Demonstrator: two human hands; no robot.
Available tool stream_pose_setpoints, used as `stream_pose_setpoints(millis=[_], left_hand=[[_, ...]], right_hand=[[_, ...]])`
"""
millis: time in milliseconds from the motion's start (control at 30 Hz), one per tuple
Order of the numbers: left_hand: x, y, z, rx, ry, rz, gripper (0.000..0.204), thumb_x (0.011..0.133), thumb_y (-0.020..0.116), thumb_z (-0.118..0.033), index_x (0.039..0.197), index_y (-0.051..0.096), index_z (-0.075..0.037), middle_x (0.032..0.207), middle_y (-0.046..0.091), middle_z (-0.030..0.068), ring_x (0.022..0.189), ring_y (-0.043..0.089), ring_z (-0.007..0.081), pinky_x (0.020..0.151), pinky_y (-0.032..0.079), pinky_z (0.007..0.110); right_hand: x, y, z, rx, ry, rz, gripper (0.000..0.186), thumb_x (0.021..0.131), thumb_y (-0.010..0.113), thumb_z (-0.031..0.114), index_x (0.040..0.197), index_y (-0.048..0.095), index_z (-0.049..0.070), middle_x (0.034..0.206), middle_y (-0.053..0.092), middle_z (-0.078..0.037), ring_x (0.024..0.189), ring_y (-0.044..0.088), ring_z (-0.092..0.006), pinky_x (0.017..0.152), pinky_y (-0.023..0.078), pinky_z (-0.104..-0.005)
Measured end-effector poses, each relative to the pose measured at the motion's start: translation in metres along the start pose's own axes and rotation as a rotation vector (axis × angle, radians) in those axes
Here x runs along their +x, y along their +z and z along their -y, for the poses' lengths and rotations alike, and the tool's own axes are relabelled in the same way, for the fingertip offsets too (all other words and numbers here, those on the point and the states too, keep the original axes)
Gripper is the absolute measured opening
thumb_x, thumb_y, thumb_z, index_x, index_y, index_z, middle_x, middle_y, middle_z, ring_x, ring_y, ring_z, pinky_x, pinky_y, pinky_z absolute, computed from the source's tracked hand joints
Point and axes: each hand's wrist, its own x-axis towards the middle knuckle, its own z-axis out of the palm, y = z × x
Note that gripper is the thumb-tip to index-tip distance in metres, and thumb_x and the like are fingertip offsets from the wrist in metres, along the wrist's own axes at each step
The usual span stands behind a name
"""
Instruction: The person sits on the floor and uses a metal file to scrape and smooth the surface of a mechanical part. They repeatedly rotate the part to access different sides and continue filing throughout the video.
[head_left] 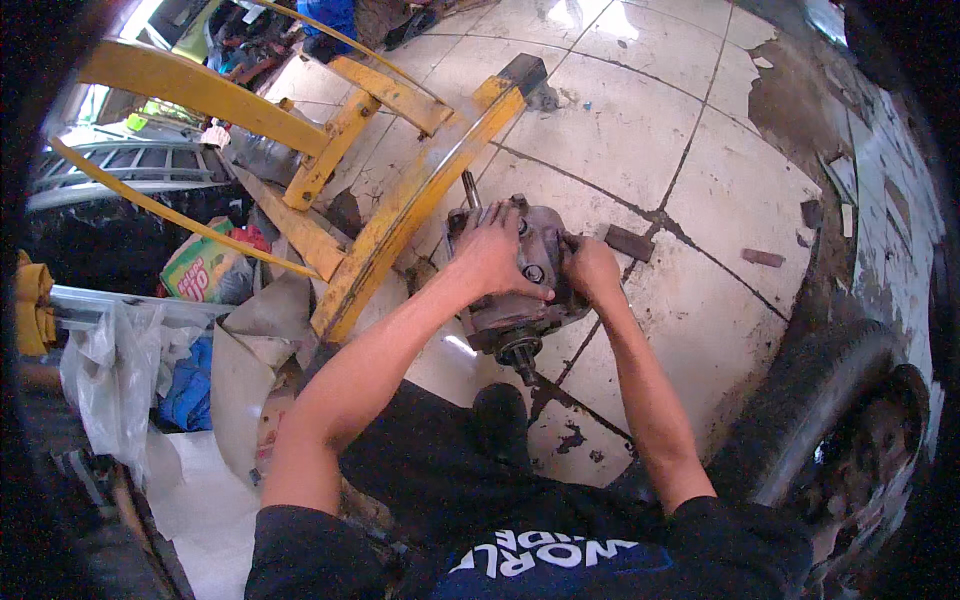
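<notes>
tipping and trapped fingers look like the main risks

the grimy metal casing is on the tiled floor, in front of the person, between a yellow metal frame and the right forearm. the left hand lies over its top, fingers spread and thumb stretched out across the metal. the right hand is against the right side, fingers curled in; their tips are hidden, so i can't tell whether they pinch anything there.

the casing is lumpy and looks heavy, so an uneven push could rock or roll it, and oily metal could let the left palm slide. if it tips, the right fingers could be caught underneath. the stub shaft points toward the person's dark trouser leg, so a lurch that way could knock it. grit on the dirty tiles could also get into any gap in the metal.

the frame leg runs close along the left and limits turning that way, and the thin rod sticking up at the far left of the casing could snag on it. a dark block sits just beside the right hand; a reddish-brown block lies farther right. a tyre crowds the lower right, while a bent cardboard sheet and a clear plastic bag clutter the left.
</notes>
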Motion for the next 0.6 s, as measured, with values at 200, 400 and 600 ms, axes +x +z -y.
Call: stream_pose_setpoints(millis=[200, 400, 600], left_hand=[[-0.004, 0.001, 0.002, 0.045, -0.016, -0.023, 0.14, 0.05, 0.077, -0.077, 0.141, 0.026, 0.017, 0.149, 0.031, 0.0328, 0.142, 0.028, 0.041, 0.118, 0.019, 0.048], [-0.001, -0.003, 0.002, 0.053, -0.014, -0.02, 0.14, 0.052, 0.074, -0.079, 0.142, 0.026, 0.016, 0.149, 0.031, 0.033, 0.14, 0.031, 0.0422, 0.118, 0.02, 0.049], [-0.005, 0.002, 0.002, 0.064, -0.02, 0.005, 0.141, 0.051, 0.075, -0.079, 0.143, 0.024, 0.015, 0.15, 0.031, 0.0315, 0.142, 0.029, 0.0408, 0.118, 0.02, 0.049]], right_hand=[[0.0, -0.005, 0.008, 0.045, -0.061, -0.077, 0.029, 0.081, 0.062, 0.026, 0.098, 0.072, 0.005, 0.088, 0.068, -0.026, 0.086, 0.066, -0.0424, 0.077, 0.053, -0.0509], [0.008, 0.021, -0.012, 0.046, -0.038, -0.113, 0.03, 0.079, 0.063, 0.023, 0.104, 0.071, 0.008, 0.09, 0.069, -0.024, 0.084, 0.068, -0.0412, 0.077, 0.054, -0.0505], [0.015, 0.018, -0.009, 0.093, -0.001, -0.045, 0.035, 0.09, 0.058, 0.036, 0.109, 0.071, 0.01, 0.088, 0.067, -0.026, 0.086, 0.065, -0.0432, 0.078, 0.053, -0.0491]])
